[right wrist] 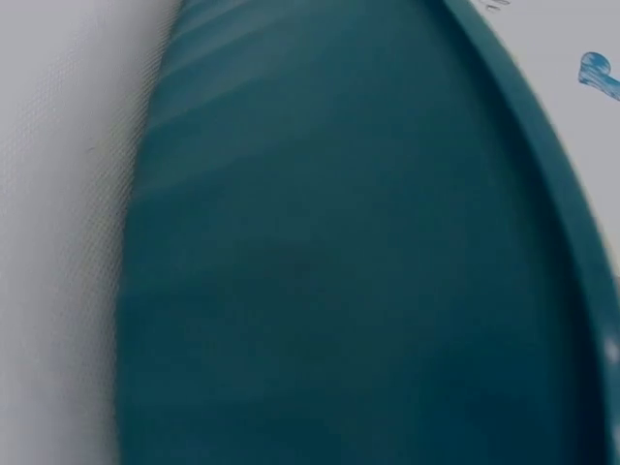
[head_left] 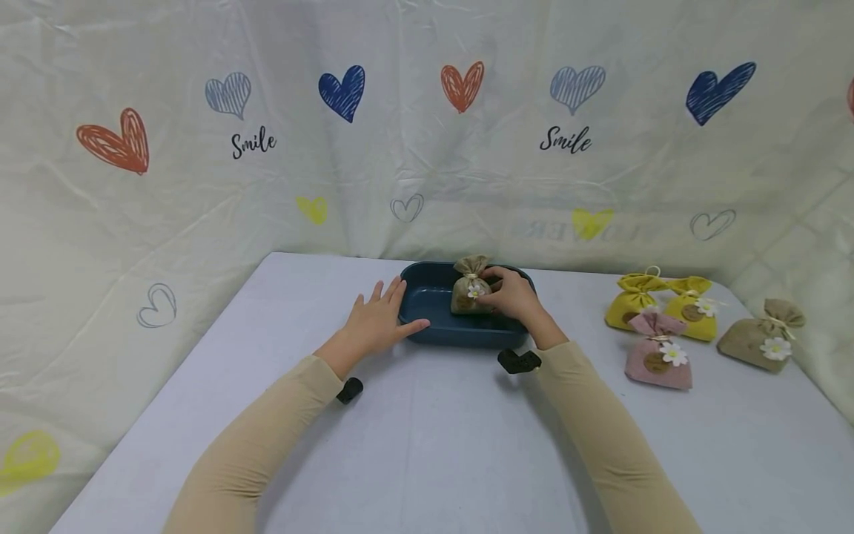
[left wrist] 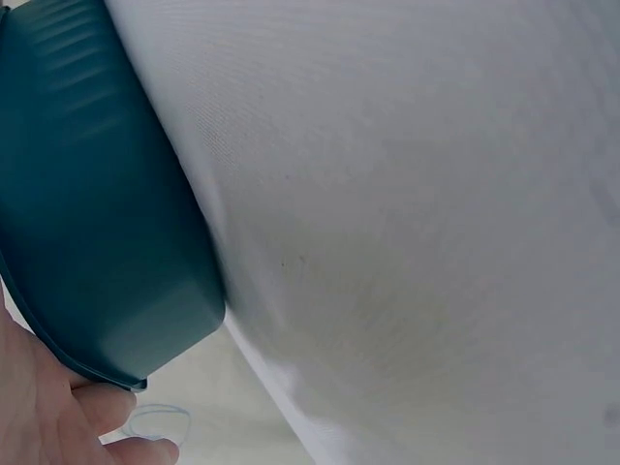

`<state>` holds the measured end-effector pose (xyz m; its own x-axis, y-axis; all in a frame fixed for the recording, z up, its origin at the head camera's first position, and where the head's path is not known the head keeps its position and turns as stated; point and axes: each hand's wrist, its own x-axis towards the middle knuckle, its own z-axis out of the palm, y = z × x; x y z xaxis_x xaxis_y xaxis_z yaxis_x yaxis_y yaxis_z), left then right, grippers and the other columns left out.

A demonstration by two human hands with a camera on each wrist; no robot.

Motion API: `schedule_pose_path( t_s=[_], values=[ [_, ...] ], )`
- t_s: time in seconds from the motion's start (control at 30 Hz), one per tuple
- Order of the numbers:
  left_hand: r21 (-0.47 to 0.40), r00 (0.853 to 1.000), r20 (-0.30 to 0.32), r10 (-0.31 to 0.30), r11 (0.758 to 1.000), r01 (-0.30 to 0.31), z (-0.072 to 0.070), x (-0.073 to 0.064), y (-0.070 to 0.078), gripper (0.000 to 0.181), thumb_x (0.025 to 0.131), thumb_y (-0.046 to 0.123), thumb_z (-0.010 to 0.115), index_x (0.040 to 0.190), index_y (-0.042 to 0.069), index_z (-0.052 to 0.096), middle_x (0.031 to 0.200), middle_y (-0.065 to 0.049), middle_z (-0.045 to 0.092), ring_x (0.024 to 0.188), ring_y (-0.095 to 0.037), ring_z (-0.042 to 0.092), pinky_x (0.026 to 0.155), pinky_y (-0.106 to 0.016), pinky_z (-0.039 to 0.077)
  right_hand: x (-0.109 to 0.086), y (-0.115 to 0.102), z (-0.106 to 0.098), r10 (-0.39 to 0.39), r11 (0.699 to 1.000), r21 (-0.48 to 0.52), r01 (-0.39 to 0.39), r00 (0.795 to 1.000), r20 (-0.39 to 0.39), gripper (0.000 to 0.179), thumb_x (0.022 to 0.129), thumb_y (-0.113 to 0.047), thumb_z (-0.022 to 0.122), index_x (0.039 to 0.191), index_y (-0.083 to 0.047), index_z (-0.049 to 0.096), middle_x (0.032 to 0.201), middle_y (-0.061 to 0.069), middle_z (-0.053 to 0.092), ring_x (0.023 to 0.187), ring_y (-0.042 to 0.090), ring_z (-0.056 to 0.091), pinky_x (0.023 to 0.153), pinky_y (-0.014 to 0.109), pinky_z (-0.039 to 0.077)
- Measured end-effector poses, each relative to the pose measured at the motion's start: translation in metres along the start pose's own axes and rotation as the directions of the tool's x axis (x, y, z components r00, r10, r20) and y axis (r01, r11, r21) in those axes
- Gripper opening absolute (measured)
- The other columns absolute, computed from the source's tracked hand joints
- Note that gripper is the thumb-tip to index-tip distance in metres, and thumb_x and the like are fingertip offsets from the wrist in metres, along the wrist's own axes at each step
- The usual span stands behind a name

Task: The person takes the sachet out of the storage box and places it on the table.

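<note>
A dark teal basin (head_left: 460, 338) stands at the back of the table. My left hand (head_left: 373, 322) rests at its left end with the fingers stretched out and the thumb along the front rim. In the left wrist view, fingers (left wrist: 105, 409) show right at the rim of the basin (left wrist: 107, 194). With my right hand (head_left: 515, 297) I hold a tan drawstring pouch (head_left: 470, 289) with a white flower, upright inside the basin. Only the basin's outer wall (right wrist: 320, 232) fills the right wrist view; that hand and the pouch are out of sight there.
To the right on the white table (head_left: 454, 445) lie two yellow pouches (head_left: 630, 300), a pink pouch (head_left: 657, 360) and another tan pouch (head_left: 750, 341), close together. A white curtain (head_left: 427, 163) with printed hearts hangs behind the table.
</note>
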<state>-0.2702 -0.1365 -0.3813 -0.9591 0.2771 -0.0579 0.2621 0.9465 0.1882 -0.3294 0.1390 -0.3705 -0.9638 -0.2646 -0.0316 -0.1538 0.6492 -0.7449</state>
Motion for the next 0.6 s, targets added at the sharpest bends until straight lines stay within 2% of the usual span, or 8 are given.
schedule_pose_path(
  t_s=[0.27,0.6],
  values=[
    [0.011,1.0,0.002,-0.003,1.0,0.003,0.002,0.003,-0.001,0.103,0.096,0.077,0.041,0.166,0.009,0.009,0.172,-0.008,0.007,0.156,-0.036,0.007,0.119,-0.065,0.013,-0.002,-0.004,-0.008,-0.033,0.999,0.012,0.033,0.999,0.019,0.057,0.094,-0.012,0.074,0.146,-0.002,0.051,0.125,0.03,0.064,0.089,0.035,0.071,0.077,0.044,0.06],
    [0.001,1.0,0.006,-0.004,1.0,0.004,-0.002,0.0,0.002,0.102,0.096,0.076,0.043,0.166,0.009,0.009,0.172,-0.008,0.008,0.156,-0.037,0.007,0.12,-0.064,0.012,-0.019,-0.014,-0.019,-0.053,0.998,0.032,0.052,0.999,0.015,0.058,0.095,-0.012,0.074,0.146,-0.002,0.051,0.13,0.031,0.062,0.092,0.035,0.072,0.082,0.048,0.058]
  ],
)
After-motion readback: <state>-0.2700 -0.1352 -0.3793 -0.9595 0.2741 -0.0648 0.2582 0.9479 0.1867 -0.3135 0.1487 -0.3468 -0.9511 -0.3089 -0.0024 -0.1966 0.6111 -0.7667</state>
